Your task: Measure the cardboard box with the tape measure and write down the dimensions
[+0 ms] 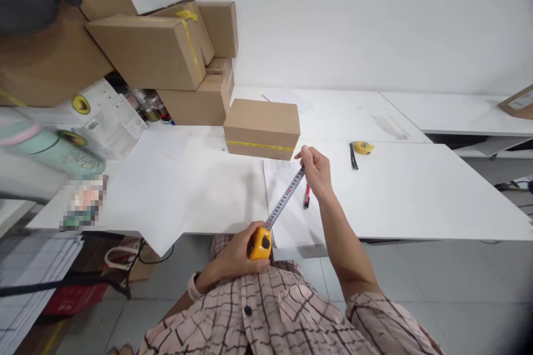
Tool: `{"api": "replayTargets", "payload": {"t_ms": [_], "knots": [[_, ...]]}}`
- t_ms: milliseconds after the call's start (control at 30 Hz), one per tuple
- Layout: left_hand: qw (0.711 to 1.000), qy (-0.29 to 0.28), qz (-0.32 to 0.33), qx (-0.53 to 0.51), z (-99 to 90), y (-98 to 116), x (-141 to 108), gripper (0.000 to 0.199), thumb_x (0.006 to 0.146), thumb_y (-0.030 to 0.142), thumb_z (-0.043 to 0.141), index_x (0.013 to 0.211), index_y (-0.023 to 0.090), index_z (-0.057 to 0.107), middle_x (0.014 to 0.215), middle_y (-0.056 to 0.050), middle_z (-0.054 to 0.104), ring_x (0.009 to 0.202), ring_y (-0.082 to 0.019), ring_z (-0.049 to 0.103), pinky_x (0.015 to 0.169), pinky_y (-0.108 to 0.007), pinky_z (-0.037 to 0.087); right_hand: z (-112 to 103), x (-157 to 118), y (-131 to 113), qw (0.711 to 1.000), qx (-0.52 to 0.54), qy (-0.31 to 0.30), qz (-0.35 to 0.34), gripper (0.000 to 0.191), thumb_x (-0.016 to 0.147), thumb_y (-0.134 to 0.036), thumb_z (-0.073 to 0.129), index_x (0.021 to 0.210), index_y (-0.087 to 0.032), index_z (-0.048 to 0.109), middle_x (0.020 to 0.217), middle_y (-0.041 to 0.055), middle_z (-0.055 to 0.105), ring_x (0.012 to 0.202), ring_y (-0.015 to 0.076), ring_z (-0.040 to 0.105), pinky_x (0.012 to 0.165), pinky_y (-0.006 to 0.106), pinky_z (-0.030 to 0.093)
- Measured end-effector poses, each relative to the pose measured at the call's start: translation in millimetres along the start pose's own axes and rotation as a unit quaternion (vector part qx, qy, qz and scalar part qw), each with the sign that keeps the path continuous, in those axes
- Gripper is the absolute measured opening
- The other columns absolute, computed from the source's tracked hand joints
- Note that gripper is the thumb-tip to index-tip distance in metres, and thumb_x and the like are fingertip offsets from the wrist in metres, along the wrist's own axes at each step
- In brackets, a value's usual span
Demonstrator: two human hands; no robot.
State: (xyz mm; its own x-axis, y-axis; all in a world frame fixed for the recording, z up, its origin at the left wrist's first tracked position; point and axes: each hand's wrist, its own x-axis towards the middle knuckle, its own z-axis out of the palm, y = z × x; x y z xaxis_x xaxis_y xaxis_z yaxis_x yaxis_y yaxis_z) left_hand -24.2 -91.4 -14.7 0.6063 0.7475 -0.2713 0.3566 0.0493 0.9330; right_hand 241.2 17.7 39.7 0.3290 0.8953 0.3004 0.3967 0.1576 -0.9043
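Note:
My left hand grips the orange case of a tape measure close to my shirt, at the table's front edge. Its metal blade runs out up and to the right, over white paper. My right hand is closed on the blade's far end, near the right front corner of a cardboard box. Yellow measuring tape runs along the lower front of that box. Beneath my right hand a red and black pen lies on the paper.
A second, yellow tape measure with a black strap lies on the white table to the right. Stacked cardboard boxes stand at the back left, near a green bottle. White sheets overhang the front edge.

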Motion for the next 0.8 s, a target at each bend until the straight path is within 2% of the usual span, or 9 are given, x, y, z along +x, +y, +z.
{"api": "replayTargets", "payload": {"t_ms": [100, 167, 233, 333, 400, 500, 600, 700, 800], "knots": [[1.000, 0.002, 0.009, -0.013, 3.7, 4, 4, 0.076, 0.073, 0.033, 0.077, 0.142, 0.028, 0.047, 0.108, -0.002, 0.064, 0.085, -0.019, 0.062, 0.076, -0.031, 0.051, 2, -32, 14, 0.998, 0.002, 0.061, 0.035, 0.052, 0.094, -0.066, 0.044, 0.064, -0.024, 0.054, 0.059, -0.0009, 0.045, 0.058, 0.0164, 0.043, 0.056, 0.030, 0.036], [0.998, 0.037, 0.025, -0.040, 7.7, 4, 11, 0.090, 0.072, 0.031, 0.078, 0.151, 0.030, 0.035, 0.122, -0.006, 0.060, 0.090, -0.019, 0.062, 0.079, -0.032, 0.052, 15, -56, 23, 0.996, -0.004, 0.059, 0.060, 0.051, 0.095, -0.064, 0.042, 0.063, -0.025, 0.051, 0.058, -0.0009, 0.044, 0.057, 0.0168, 0.044, 0.056, 0.030, 0.036], [0.994, 0.070, 0.049, -0.061, 10.6, 2, 20, 0.098, 0.072, 0.032, 0.078, 0.155, 0.030, 0.027, 0.130, -0.008, 0.056, 0.095, -0.020, 0.062, 0.081, -0.032, 0.052, 32, -80, 30, 0.998, -0.014, 0.009, 0.062, 0.050, 0.096, -0.062, 0.039, 0.063, -0.025, 0.049, 0.057, -0.0006, 0.047, 0.058, 0.0176, 0.048, 0.057, 0.030, 0.037], [0.988, 0.119, 0.090, -0.045, 6.6, -3, 36, 0.097, 0.073, 0.032, 0.079, 0.155, 0.029, 0.026, 0.126, -0.009, 0.058, 0.096, -0.020, 0.062, 0.082, -0.033, 0.052, 49, -98, 35, 0.989, -0.081, -0.114, 0.042, 0.045, 0.098, -0.059, 0.035, 0.076, -0.026, 0.057, 0.062, -0.0006, 0.055, 0.060, 0.0190, 0.055, 0.061, 0.030, 0.037], [0.982, 0.155, 0.102, -0.015, -4.6, -6, 44, 0.095, 0.075, 0.034, 0.078, 0.155, 0.028, 0.026, 0.125, -0.009, 0.059, 0.092, -0.019, 0.062, 0.080, -0.032, 0.051, 45, -92, 40, 0.977, -0.168, -0.123, 0.052, 0.041, 0.100, -0.057, 0.034, 0.093, -0.027, 0.061, 0.065, -0.0004, 0.059, 0.063, 0.0207, 0.060, 0.063, 0.030, 0.037], [0.967, 0.236, 0.074, 0.069, -32.4, -9, 57, 0.093, 0.077, 0.040, 0.077, 0.154, 0.029, 0.026, 0.129, -0.009, 0.059, 0.089, -0.019, 0.064, 0.079, -0.034, 0.052, 22, -62, 55, 0.939, -0.324, -0.048, 0.105, 0.039, 0.101, -0.057, 0.037, 0.113, -0.025, 0.057, 0.074, 0.0037, 0.067, 0.073, 0.0255, 0.066, 0.067, 0.031, 0.038], [0.923, 0.318, 0.011, 0.218, -63.3, -9, 73, 0.090, 0.079, 0.042, 0.074, 0.154, 0.028, 0.028, 0.136, -0.012, 0.058, 0.103, -0.028, 0.066, 0.088, -0.042, 0.052, 1, -33, 75, 0.887, -0.431, -0.055, 0.155, 0.045, 0.099, -0.056, 0.045, 0.123, -0.019, 0.052, 0.095, 0.0148, 0.072, 0.090, 0.0333, 0.069, 0.073, 0.037, 0.042], [0.878, 0.333, -0.035, 0.341, -87.1, -10, 91, 0.083, 0.084, 0.037, 0.067, 0.156, 0.022, 0.028, 0.139, -0.016, 0.058, 0.121, -0.036, 0.059, 0.094, -0.048, 0.050, -7, -22, 91, 0.860, -0.468, -0.127, 0.158, 0.043, 0.098, -0.047, 0.050, 0.129, -0.017, 0.051, 0.110, 0.0195, 0.071, 0.099, 0.0355, 0.069, 0.078, 0.040, 0.045], [0.849, 0.308, -0.055, 0.426, -102.1, -15, 104, 0.075, 0.086, 0.031, 0.061, 0.154, 0.016, 0.034, 0.138, -0.019, 0.059, 0.123, -0.039, 0.057, 0.099, -0.053, 0.047, -8, -22, 101, 0.869, -0.450, -0.157, 0.130, 0.033, 0.097, -0.028, 0.047, 0.129, -0.020, 0.055, 0.108, 0.0164, 0.071, 0.097, 0.0314, 0.069, 0.080, 0.039, 0.046]]}}
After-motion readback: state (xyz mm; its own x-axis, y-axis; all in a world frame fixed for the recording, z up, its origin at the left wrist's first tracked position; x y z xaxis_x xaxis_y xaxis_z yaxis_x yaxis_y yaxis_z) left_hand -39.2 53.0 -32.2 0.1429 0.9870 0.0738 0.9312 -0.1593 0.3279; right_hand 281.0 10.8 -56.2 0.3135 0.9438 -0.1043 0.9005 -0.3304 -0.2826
